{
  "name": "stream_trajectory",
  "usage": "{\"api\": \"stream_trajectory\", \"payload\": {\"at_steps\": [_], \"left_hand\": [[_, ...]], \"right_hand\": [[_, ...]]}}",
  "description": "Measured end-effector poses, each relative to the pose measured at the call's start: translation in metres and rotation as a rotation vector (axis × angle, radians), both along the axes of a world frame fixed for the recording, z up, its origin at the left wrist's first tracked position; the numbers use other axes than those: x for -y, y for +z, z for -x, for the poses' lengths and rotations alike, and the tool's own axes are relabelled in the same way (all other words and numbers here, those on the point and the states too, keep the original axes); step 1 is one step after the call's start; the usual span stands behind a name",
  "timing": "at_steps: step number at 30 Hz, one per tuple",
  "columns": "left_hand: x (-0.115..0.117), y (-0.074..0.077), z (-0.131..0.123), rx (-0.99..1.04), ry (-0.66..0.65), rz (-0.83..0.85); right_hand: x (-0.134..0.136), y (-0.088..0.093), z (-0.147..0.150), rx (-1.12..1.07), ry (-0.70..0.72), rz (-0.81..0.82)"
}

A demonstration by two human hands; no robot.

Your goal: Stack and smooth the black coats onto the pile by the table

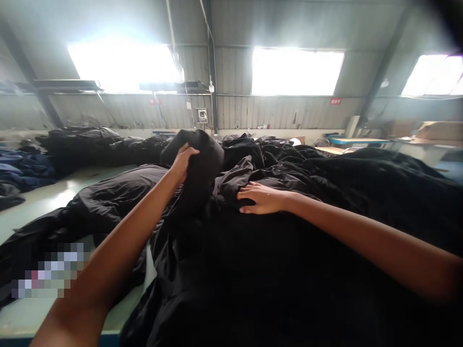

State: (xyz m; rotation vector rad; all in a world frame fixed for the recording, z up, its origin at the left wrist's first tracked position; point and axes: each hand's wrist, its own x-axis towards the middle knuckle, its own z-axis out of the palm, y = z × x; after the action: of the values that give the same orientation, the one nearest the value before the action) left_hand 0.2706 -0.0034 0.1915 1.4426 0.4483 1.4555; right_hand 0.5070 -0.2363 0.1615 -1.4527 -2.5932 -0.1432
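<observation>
My left hand (183,163) grips a raised, rounded fold of a black garment (207,156), thumb against the near side and the other fingers partly hidden behind the cloth. Lower and to the right, my right hand (262,198) is on the same dark mass of cloth, its fingers and thumb curled around a bunched fold. Dark fabric hangs from both hands and fills the near middle and right, where its details are lost in shadow. Another black garment (112,193) lies rumpled to the left of my left forearm.
A pale green table top (68,193) shows at the left, with a dark blue garment pile (25,166) on it. Black clothes (83,144) are heaped along the back, and a large dark heap (383,188) rises at the right. Farther off stands a blue-edged table (356,141).
</observation>
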Motion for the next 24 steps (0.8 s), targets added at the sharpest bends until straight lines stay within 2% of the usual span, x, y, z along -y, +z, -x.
{"api": "stream_trajectory", "payload": {"at_steps": [2,5,7,8,10,13,16,20,22,24], "left_hand": [[0.015,0.005,-0.03,-0.172,-0.034,-0.065],[0.037,-0.005,-0.065,-0.649,-0.156,-0.343],[0.049,-0.02,-0.082,-0.962,-0.262,-0.542],[0.054,-0.028,-0.089,-1.078,-0.272,-0.597],[0.061,-0.041,-0.1,-1.234,-0.213,-0.614],[0.066,-0.049,-0.114,-1.28,-0.09,-0.593],[0.069,-0.04,-0.129,-1.293,-0.041,-0.653],[0.081,-0.02,-0.167,-1.333,0.02,-0.762],[0.089,-0.011,-0.197,-1.286,0.046,-0.899],[0.097,-0.005,-0.234,-1.243,0.03,-1.081]], "right_hand": [[0.003,0.009,-0.003,-0.081,-0.024,0.016],[0.013,0.027,-0.03,-0.143,-0.148,-0.043],[0.025,0.036,-0.065,-0.183,-0.335,-0.17],[0.034,0.037,-0.086,-0.221,-0.444,-0.231],[0.057,0.031,-0.131,-0.324,-0.668,-0.306],[0.107,0.0,-0.183,-0.404,-0.949,-0.255],[0.166,-0.051,-0.199,-0.435,-1.091,-0.145],[0.227,-0.122,-0.179,-0.656,-1.203,-0.116],[0.243,-0.152,-0.163,-0.885,-1.234,-0.055],[0.251,-0.174,-0.147,-1.174,-1.203,0.085]]}}
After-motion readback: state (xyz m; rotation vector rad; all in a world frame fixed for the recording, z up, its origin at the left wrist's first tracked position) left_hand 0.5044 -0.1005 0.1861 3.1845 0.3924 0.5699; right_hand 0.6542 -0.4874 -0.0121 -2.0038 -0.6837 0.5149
